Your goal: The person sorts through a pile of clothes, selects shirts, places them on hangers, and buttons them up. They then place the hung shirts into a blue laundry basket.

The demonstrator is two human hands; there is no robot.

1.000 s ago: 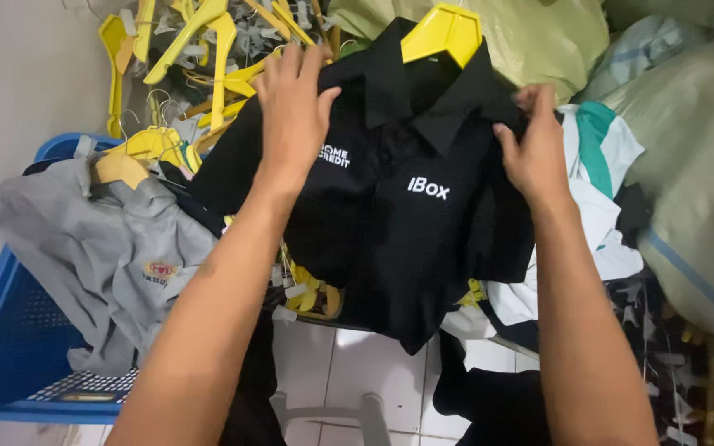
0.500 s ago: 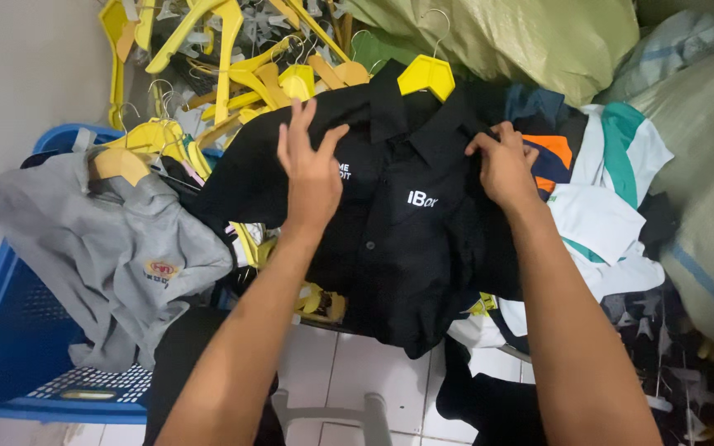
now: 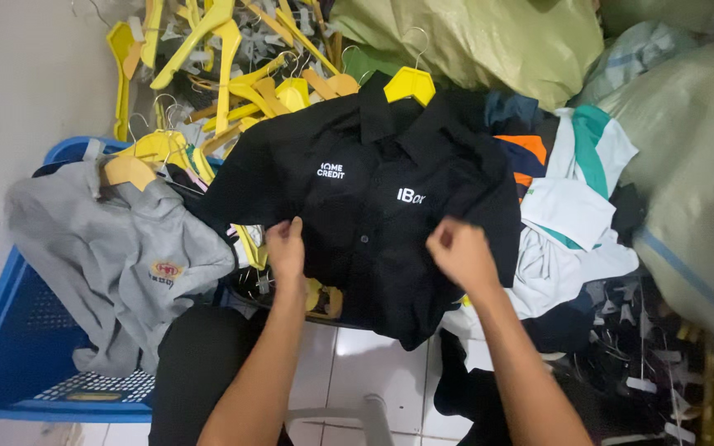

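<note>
At the far left a blue basket (image 3: pixel 6 330) is seen, with a grey shirt (image 3: pixel 117 248) draped over its rim. Behind it a heap of yellow hangers (image 3: pixel 216 74) is piled. The black shirt (image 3: pixel 373 206), hung on a yellow hanger (image 3: pixel 409 84), is spread in the middle. Its front is pinched by the closed fingers of the left hand (image 3: pixel 285 248) and of the right hand (image 3: pixel 456 252). White and teal clothes (image 3: pixel 572 206) and large sacks (image 3: pixel 687 190) are found at the right.
</note>
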